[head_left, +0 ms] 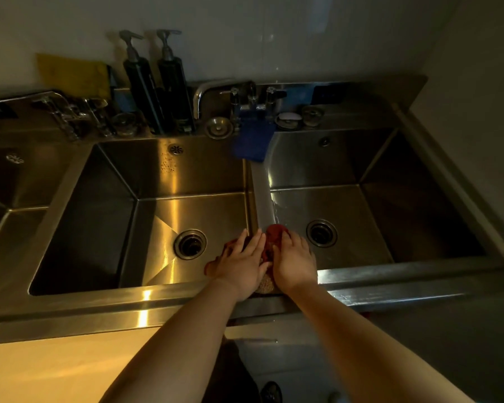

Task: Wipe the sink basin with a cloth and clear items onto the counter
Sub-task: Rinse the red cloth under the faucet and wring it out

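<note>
Red cloth point(274, 238) drapes the basin divider point(259, 193) — left hand point(242, 263) pressing flat-fingered, right hand point(294, 263) curled round it.

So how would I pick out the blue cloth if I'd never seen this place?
Start at the steel sink and find the faucet on its back ledge, above the ridge between the middle and right basins. The blue cloth hangs just below the taps, draped over that ledge. It is the only blue cloth; the red cloth lies bunched at the front.
</note>
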